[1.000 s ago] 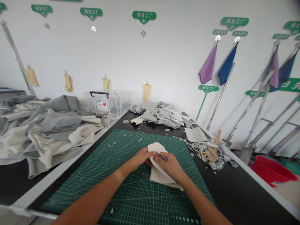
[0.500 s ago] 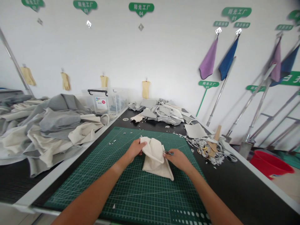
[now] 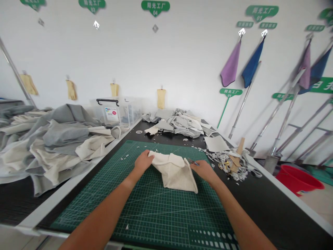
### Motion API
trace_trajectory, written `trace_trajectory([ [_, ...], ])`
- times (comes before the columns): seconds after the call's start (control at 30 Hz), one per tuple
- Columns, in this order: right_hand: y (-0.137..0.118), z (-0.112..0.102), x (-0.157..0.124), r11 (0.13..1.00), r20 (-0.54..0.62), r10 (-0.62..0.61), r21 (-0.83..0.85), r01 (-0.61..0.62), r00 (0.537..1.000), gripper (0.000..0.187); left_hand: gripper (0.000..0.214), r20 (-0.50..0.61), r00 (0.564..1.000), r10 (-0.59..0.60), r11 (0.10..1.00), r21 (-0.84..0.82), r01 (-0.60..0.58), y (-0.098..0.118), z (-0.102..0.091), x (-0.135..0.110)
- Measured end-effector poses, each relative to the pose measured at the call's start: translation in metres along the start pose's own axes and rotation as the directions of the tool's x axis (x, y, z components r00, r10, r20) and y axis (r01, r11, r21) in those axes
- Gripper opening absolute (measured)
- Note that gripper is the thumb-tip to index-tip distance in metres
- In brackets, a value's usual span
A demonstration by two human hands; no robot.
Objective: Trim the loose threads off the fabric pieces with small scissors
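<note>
A cream piece of cloth (image 3: pixel 179 173) is stretched above the green cutting mat (image 3: pixel 145 211), its lower part hanging to the mat. My left hand (image 3: pixel 143 162) is closed on its upper left corner. On the other side, my right hand (image 3: pixel 204 170) is closed around small scissors (image 3: pixel 193 162) whose metal part points left at the cloth's upper right edge. The fingers of that hand also touch the cloth's right side; whether they pinch it I cannot tell.
Grey and cream fabric (image 3: pixel 65 139) lies heaped on the left. A clear plastic box (image 3: pixel 111 116) stands behind it. Cut fabric pieces (image 3: pixel 179 123) are piled at the back. Fabric scraps (image 3: pixel 234 166) lie to the right, and a red bucket (image 3: pixel 296 178) is beyond the table edge.
My hands have moved apart, the left one leftward and the right one slightly right. The cloth, folded over before, is now spread wider between them.
</note>
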State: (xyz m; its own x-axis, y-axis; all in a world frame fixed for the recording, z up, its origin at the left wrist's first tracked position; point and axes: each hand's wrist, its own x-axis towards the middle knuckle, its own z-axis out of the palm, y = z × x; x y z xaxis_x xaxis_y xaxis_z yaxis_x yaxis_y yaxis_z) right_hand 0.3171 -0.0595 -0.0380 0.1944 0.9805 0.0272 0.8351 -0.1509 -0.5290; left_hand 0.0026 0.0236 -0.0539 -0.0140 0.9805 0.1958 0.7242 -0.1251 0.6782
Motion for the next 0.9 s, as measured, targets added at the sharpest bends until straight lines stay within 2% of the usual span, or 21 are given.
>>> trace_trajectory([
  [0.1,-0.002,0.002,0.0,1.0,-0.016,0.01,0.005,-0.01,1.0,0.034,0.036,-0.175,0.978,0.117,0.985,0.149,-0.091,0.014,-0.004,-0.012],
  [0.17,-0.003,0.005,0.0,1.0,0.005,0.008,0.013,-0.008,1.0,0.036,0.029,-0.2,0.94,0.276,0.956,0.162,-0.247,0.028,-0.007,-0.021],
  [0.23,-0.003,0.01,-0.001,1.0,0.049,-0.002,0.028,0.001,0.999,0.038,0.024,-0.073,0.894,0.443,0.896,0.074,-0.438,0.042,-0.009,-0.031],
  [0.3,-0.002,0.015,-0.001,0.999,0.084,-0.015,0.053,0.011,0.996,0.037,0.03,0.097,0.814,0.573,0.82,-0.068,-0.569,0.052,-0.011,-0.041],
  [0.37,-0.001,0.016,-0.001,0.997,0.083,-0.025,0.076,0.019,0.996,0.034,0.03,0.218,0.753,0.621,0.784,-0.193,-0.59,0.057,-0.011,-0.049],
  [0.4,0.0,0.016,-0.001,0.996,0.068,-0.027,0.087,0.021,0.997,0.033,0.029,0.251,0.746,0.617,0.786,-0.238,-0.57,0.057,-0.01,-0.051],
  [0.5,0.001,0.011,0.001,0.993,0.003,-0.012,0.118,0.012,1.0,0.034,0.02,0.302,0.753,0.585,0.806,-0.316,-0.5,0.054,-0.006,-0.054],
  [0.6,0.002,0.003,0.003,0.988,-0.077,0.021,0.157,-0.008,0.997,0.038,0.016,0.28,0.772,0.571,0.811,-0.339,-0.477,0.048,-0.003,-0.047],
  [0.7,0.003,-0.007,0.004,0.977,-0.194,0.076,0.212,-0.034,0.978,0.043,0.021,0.139,0.854,0.501,0.848,-0.279,-0.451,0.043,-0.004,-0.037],
  [0.77,0.004,-0.013,0.003,0.951,-0.312,0.124,0.309,-0.023,0.942,0.043,0.023,-0.001,0.907,0.421,0.89,-0.189,-0.414,0.038,-0.007,-0.029],
  [0.83,0.004,-0.018,0.002,0.906,-0.404,0.158,0.422,0.03,0.901,0.042,0.025,-0.146,0.924,0.353,0.925,-0.098,-0.368,0.033,-0.011,-0.022],
  [0.9,0.003,-0.021,0.001,0.873,-0.431,0.156,0.481,0.079,0.889,0.041,0.026,-0.233,0.924,0.304,0.948,-0.02,-0.317,0.027,-0.012,-0.017],
])
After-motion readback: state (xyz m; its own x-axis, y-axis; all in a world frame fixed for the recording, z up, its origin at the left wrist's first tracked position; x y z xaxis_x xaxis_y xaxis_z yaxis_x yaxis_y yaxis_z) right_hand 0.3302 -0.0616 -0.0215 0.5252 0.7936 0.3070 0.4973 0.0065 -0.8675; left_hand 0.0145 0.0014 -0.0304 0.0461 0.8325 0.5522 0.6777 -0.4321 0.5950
